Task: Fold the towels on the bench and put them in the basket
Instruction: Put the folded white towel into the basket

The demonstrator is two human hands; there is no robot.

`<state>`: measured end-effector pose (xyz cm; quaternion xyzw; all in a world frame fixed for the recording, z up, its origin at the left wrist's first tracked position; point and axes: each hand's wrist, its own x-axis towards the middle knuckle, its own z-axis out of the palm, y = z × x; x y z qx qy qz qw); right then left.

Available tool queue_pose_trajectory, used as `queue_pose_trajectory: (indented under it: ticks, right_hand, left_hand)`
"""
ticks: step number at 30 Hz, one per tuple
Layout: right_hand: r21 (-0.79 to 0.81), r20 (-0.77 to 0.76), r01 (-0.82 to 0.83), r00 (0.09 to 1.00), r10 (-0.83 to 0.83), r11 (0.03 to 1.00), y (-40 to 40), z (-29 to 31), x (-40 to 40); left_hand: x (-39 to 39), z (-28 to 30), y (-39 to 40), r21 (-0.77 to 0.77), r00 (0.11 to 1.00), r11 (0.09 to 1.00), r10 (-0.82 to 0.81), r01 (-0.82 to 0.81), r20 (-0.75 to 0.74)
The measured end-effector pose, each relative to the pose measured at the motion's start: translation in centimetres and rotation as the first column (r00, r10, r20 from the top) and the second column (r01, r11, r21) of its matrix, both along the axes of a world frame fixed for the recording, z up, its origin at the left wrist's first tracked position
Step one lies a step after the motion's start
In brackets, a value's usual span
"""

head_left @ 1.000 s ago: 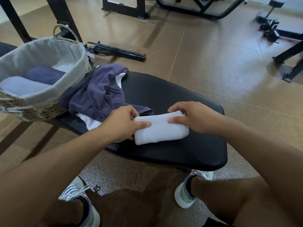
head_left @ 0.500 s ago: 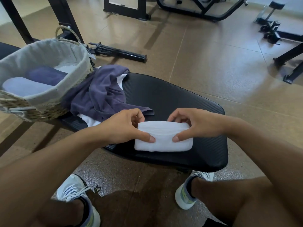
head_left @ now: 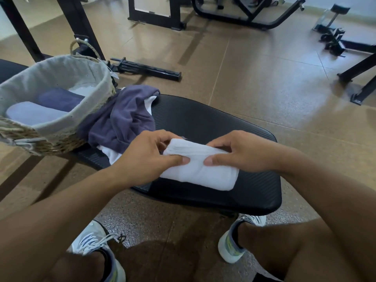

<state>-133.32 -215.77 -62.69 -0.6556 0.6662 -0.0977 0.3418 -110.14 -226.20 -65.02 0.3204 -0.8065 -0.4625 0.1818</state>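
Folded white terry towel (head_left: 200,169) lies on the near part of the black padded tabletop (head_left: 213,123), its near-right corner close to the front edge. Left hand (head_left: 146,157) grips the towel's left end, thumb on top, fingers (head_left: 162,139) curled round its far edge. Right hand (head_left: 242,152) pinches the towel's right part, thumb pressed on top, fingers curled over the far edge. Crumpled dark purple towel (head_left: 122,119) sits heaped on the tabletop's left part, lying over a white cloth (head_left: 109,154) and touching the basket. Woven straw basket with grey fabric liner (head_left: 61,127) stands at the tabletop's left end, holding a folded white towel (head_left: 30,113) and a folded purple towel (head_left: 59,98) side by side.
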Motion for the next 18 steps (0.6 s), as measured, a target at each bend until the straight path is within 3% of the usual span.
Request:
queue_pose_trajectory:
  ticks: [4,7,18]
  right_hand:
    - [0.011,-0.005,-0.085,0.996,0.085,0.996,-0.1,-0.2,1.2]
    - [-0.07,0.043,-0.064,0.997,0.067,0.996,-0.5,-0.5,2.4]
    - [-0.253,0.171,0.019,0.985,0.026,0.967,-3.7,-0.4,5.6]
  left_hand:
    - [0.5,-0.1,-0.2,-0.003,0.999,1.0,-0.021,0.021,0.042]
    - [0.8,0.4,-0.3,-0.004,0.999,1.0,-0.011,0.011,0.036]
    - [3.9,1.8,-2.4,0.065,0.965,0.967,0.25,-0.245,-0.082]
